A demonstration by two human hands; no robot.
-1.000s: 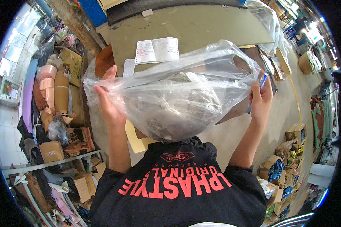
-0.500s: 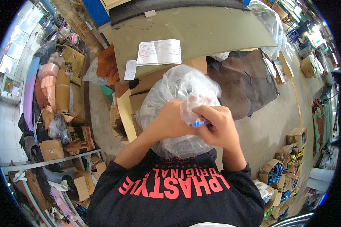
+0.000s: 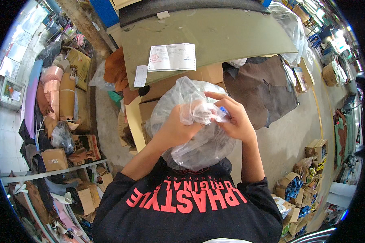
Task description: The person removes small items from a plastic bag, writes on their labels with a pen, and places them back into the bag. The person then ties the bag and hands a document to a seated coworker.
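The clear plastic bag (image 3: 202,150) is in front of the person's chest, puffed and round, with its top bunched into a gathered neck (image 3: 202,113). This neck lies between the two hands; its long axis seems to rise out of the left fist and lean to the right, so its loose end is toward the right hand.

The left hand (image 3: 180,127) is the nearer one and is clenched around the neck; the bag body spreads below and beyond it. The right hand (image 3: 233,117) is just right of the loose end, with curled fingers holding a small blue item (image 3: 223,110); whether it also grips the plastic, I cannot tell.

On the far side of the bag is a cardboard box (image 3: 211,74). To the right lies a dark brown sheet (image 3: 259,91). Farther is a greenish board (image 3: 215,36), bearing a printed paper (image 3: 172,56).
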